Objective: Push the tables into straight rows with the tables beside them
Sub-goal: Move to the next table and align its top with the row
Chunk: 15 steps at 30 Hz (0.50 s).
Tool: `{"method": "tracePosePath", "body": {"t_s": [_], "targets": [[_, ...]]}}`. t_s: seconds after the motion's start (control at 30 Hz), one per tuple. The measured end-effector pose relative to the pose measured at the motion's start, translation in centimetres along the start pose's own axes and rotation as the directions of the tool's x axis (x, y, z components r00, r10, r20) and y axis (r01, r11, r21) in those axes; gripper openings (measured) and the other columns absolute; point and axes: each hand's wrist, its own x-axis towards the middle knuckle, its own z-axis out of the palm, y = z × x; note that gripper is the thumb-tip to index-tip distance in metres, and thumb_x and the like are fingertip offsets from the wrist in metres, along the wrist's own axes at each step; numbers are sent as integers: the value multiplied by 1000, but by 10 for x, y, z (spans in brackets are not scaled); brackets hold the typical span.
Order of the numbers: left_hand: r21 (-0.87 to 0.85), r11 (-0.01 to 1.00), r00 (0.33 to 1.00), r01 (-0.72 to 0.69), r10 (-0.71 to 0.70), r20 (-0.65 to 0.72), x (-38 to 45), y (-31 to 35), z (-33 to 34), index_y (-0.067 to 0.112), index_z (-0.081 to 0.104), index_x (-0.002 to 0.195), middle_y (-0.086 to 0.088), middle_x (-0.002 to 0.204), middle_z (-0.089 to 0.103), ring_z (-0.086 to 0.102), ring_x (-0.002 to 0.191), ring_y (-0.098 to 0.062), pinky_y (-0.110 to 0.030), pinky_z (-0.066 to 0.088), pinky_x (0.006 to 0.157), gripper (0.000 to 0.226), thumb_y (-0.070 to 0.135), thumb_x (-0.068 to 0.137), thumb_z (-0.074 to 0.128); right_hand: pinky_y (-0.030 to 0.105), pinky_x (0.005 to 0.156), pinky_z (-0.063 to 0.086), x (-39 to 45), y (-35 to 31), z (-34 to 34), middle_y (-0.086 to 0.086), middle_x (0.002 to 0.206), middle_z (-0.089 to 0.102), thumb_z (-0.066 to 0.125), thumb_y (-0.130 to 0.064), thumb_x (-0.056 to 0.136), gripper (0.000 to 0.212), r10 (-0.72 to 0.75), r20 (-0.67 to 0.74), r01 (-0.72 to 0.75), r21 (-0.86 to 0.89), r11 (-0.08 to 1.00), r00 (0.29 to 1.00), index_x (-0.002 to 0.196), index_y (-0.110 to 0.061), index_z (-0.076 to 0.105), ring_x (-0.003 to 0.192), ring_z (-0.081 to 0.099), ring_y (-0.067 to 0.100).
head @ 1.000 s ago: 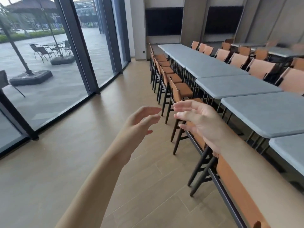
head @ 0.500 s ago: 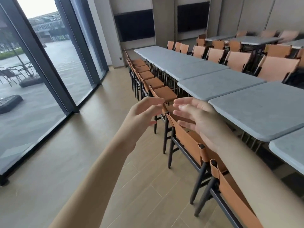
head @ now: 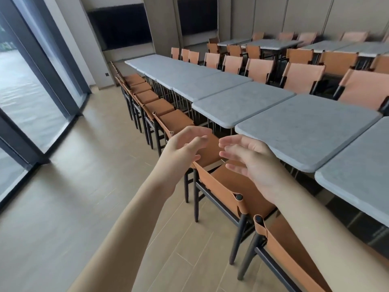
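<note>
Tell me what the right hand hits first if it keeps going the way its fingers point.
Probably the left hand: the right hand points leftward at it across a small gap. Depth is unclear; if it passes, the orange chair behind follows.

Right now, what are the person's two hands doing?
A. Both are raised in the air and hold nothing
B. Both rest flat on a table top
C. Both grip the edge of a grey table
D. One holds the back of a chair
A: the left hand and right hand hang above the chairs with loose fingers, touching neither these nor the nearest grey table.
</note>
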Motion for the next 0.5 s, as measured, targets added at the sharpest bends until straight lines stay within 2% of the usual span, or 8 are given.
{"method": "tracePosePath", "body": {"t_s": [0.13,0.3,0.5], "targets": [[1,1000,998,-27,26,51,36,-14,-23,32,71,112,14,118,70,63,118,-5,-31,53,95,19,26,100,57,40,98,57,32,3,19,-7,115,74,63,-19,99,16,2,-28,-2,-20,1000,1000,106,-27,75,110,70,9],[-19,999,996,-49,50,72,87,-30,-71,35,73,107,19,113,71,64,117,-4,-31,55,94,28,40,85,56,41,99,57,86,0,60,-9,111,75,62,-19,100,17,7,-53,-8,-24,1000,999,106,-26,76,108,70,8],[-17,999,995,-42,43,87,150,-47,-143,36,72,107,16,118,70,63,118,-5,-29,53,91,28,43,86,56,41,99,56,160,-9,124,-9,111,75,61,-19,99,18,-16,-42,14,-40,999,999,103,-28,76,108,70,7]]}}
